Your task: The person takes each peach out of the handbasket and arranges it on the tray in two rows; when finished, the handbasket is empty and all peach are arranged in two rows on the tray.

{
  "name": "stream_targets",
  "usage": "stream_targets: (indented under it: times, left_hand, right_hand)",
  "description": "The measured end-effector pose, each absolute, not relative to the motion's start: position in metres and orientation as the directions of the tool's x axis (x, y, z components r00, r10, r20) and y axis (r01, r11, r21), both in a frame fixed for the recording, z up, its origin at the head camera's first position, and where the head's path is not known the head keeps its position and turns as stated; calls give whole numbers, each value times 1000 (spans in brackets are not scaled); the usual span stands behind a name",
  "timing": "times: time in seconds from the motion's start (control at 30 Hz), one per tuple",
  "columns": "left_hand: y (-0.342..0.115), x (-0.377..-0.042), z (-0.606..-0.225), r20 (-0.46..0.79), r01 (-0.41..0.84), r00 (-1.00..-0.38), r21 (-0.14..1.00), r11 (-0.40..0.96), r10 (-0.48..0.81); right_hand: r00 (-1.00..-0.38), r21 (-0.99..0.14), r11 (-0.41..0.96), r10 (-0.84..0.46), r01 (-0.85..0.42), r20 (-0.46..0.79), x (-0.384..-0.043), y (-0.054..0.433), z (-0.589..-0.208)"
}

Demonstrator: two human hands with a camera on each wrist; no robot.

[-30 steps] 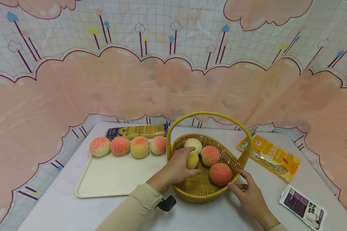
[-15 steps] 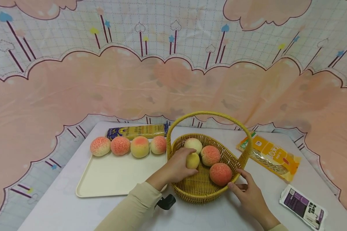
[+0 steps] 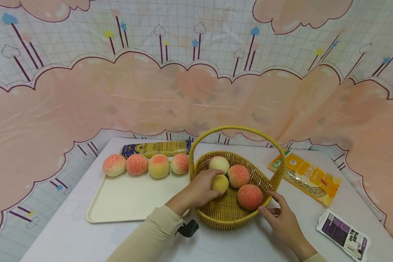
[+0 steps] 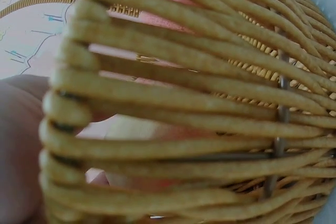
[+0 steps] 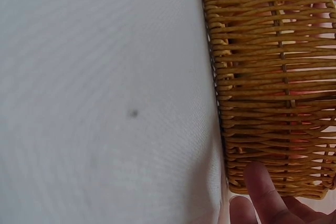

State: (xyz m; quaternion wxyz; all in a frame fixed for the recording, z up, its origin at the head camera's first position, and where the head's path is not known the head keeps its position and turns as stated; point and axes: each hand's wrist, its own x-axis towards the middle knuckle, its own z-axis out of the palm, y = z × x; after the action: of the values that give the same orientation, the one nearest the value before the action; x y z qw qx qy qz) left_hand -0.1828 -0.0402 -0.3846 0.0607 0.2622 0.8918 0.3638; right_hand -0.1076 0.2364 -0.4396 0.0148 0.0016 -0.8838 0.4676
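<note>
My left hand [image 3: 201,187] reaches over the left rim of a yellow wicker basket [image 3: 216,214] and holds a yellow peach [image 3: 220,184] inside it. Beside that peach lie a pale peach [image 3: 219,165], a pink-red peach [image 3: 238,176] and a darker red peach [image 3: 250,197]. At the basket's lower right, my right hand [image 3: 283,220] grips the rim with thumb and fingers. Its fingers [image 5: 261,184] touch the woven outer wall in the right wrist view. From the left wrist, the wicker weave [image 4: 184,93] hides most of the fruit, and part of the left hand shows at the edge.
Left of the basket is a cream tray [image 3: 134,203] with several peaches [image 3: 137,164] in a row along its far edge. A blue and yellow pasta packet [image 3: 157,149] lies behind them. On the right are an orange noodle bag [image 3: 309,178] and a purple-and-white packet [image 3: 343,234].
The yellow peach in my left hand has turned and shifted slightly right and down inside the basket. My right hand stays at the rim.
</note>
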Motion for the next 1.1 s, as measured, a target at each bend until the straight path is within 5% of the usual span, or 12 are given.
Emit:
stream_targets:
  times: [1.1]
  left_hand:
    - [-31, -196, -386, 39, 449, -847, 586, 675, 530]
  right_hand:
    - [-1000, -828, 560, 14, -12, 24, -108, 236, -438]
